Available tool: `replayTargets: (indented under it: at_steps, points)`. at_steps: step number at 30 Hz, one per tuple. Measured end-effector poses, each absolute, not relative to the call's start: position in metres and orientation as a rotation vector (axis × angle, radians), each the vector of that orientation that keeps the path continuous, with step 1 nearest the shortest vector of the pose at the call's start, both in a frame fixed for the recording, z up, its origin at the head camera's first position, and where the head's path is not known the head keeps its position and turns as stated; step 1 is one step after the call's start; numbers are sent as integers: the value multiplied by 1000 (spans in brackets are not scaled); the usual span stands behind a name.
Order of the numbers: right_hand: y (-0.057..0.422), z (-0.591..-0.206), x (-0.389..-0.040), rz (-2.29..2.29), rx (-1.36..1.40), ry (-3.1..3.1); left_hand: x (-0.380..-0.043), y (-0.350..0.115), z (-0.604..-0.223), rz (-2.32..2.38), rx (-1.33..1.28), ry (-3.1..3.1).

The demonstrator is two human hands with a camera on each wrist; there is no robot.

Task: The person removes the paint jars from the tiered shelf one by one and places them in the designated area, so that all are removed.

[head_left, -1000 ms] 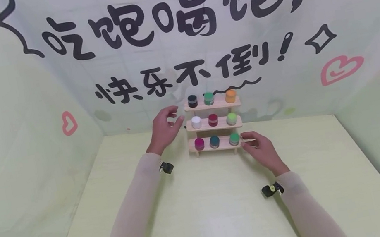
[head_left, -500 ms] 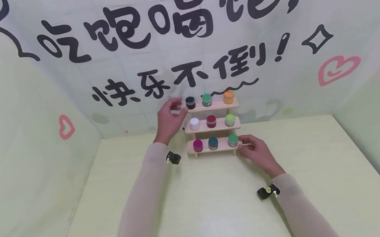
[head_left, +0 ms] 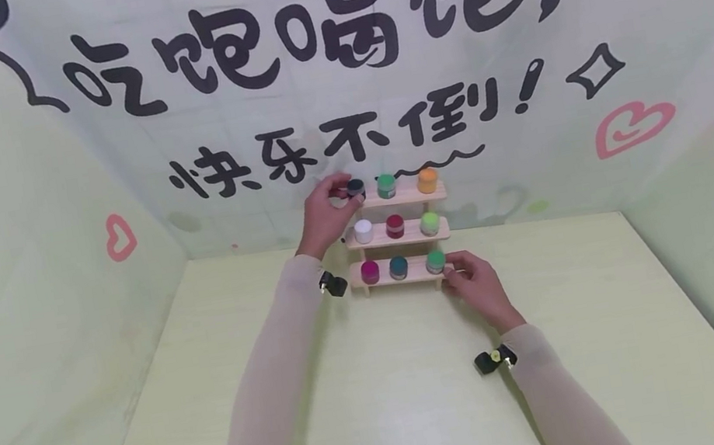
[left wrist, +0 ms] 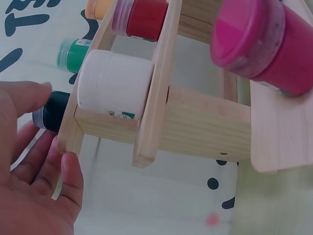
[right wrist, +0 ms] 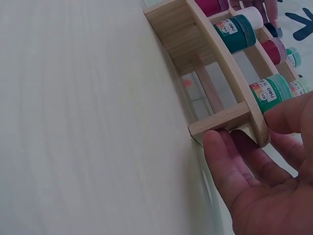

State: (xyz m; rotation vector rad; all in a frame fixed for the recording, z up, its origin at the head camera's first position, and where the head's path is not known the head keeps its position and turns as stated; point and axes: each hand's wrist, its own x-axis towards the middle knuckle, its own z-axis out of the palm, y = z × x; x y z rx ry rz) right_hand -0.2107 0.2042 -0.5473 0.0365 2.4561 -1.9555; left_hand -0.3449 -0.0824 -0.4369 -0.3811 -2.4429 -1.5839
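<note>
A three-tier wooden display stand (head_left: pixel 401 233) carries small paint jars. My left hand (head_left: pixel 325 216) is at the left end of the top tier and pinches the black paint jar (left wrist: pixel 55 111) with thumb and fingers. A white paint jar (left wrist: pixel 115 83) stands one tier lower, a magenta one (left wrist: pixel 269 44) on the bottom tier. My right hand (right wrist: pixel 264 171) grips the right end of the bottom tier, thumb close against the green paint jar (right wrist: pixel 270 92). Its other fingers curl below and behind the board's end.
On the stand are also a teal paint jar (head_left: pixel 398 267), a red one (head_left: pixel 395 226), a light green one (head_left: pixel 430 224), another green one (head_left: pixel 386 186) and an orange one (head_left: pixel 427 181). The pale table (head_left: pixel 388 406) meets a printed curtain (head_left: pixel 226 118) close behind the stand.
My left hand has moved right and slightly up, from beside the stand to the black paint jar. My right hand has closed in on the bottom tier's end. The jars keep their places.
</note>
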Motion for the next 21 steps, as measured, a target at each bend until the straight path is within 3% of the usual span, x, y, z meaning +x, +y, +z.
replayTargets:
  at_steps: [21]
  points:
    - [203, -553, -211, -2002, 98, 2399, -340, -88, -437, -1646, -349, -2436]
